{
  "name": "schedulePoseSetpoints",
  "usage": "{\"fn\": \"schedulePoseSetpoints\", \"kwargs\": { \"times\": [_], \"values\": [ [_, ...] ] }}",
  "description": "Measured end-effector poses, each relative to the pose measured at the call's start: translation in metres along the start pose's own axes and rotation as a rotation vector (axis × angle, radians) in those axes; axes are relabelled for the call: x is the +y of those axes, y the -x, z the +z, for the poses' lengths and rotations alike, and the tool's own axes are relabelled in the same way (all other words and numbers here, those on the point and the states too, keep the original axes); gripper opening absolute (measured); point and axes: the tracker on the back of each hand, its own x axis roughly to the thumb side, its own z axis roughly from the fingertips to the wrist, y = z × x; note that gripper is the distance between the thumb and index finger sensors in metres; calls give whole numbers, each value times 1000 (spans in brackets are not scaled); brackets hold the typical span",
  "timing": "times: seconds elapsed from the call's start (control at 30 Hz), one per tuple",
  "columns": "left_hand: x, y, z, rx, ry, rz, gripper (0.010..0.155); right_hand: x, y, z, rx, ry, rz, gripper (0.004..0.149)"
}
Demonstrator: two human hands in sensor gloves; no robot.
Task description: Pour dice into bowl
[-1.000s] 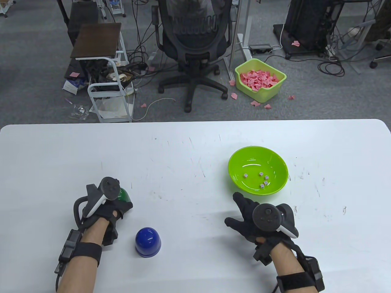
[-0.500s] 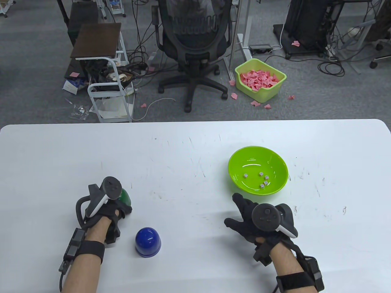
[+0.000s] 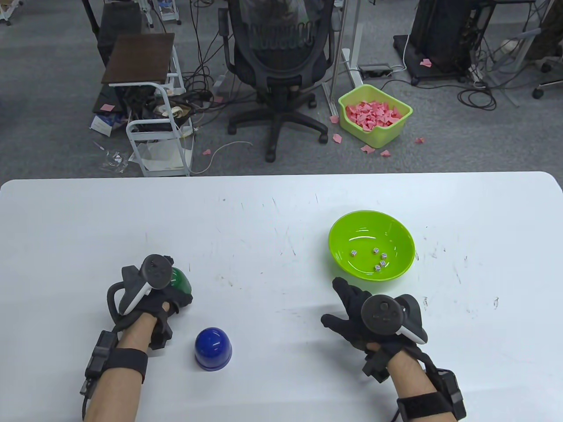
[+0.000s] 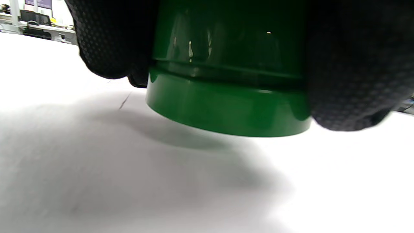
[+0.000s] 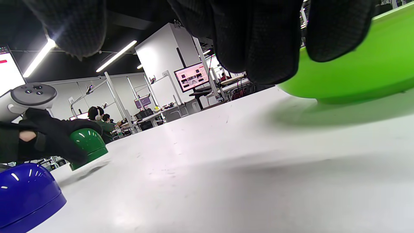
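Dice [image 3: 378, 258] lie in the lime bowl [image 3: 347, 228] toward the tabletop's right edge, your right hand [image 3: 367, 318] beside it with fingers spread, while your left hand [image 3: 151, 292] grips the green cup [image 3: 181, 281].

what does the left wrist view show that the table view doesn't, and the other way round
Only the left wrist view shows the dark green plastic cup's rim tilted, its near edge off the white table, with gloved fingers on both sides.

Only the table view shows the lime green plastic bowl holding five small white dice, the blue domed cup, and the right hand resting open near the bowl.

Both show the left hand gripping the green cup.
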Motion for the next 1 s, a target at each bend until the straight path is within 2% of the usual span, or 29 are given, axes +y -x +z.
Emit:
{"fn": "schedulePoseSetpoints", "kwargs": {
  "times": [0.27, 0.43, 0.6, 0.87, 1.0],
  "values": [
    [37, -39, 26, -166, -30, 95, 108, 5, -5, -1, -13, -11, -2, 88],
    [47, -69, 43, -245, -15, 162, 108, 8, -11, -1, -42, -13, -12, 89],
    [49, -100, 59, -316, 2, 200, 108, 14, -21, -1, -79, -7, -32, 91],
    [35, -151, 83, -417, 28, 259, 108, 22, -44, 2, -163, 112, -49, 98],
    [23, -171, 91, -455, 53, 280, 107, 28, -55, 3, -206, 148, -59, 113]
  ]
}}
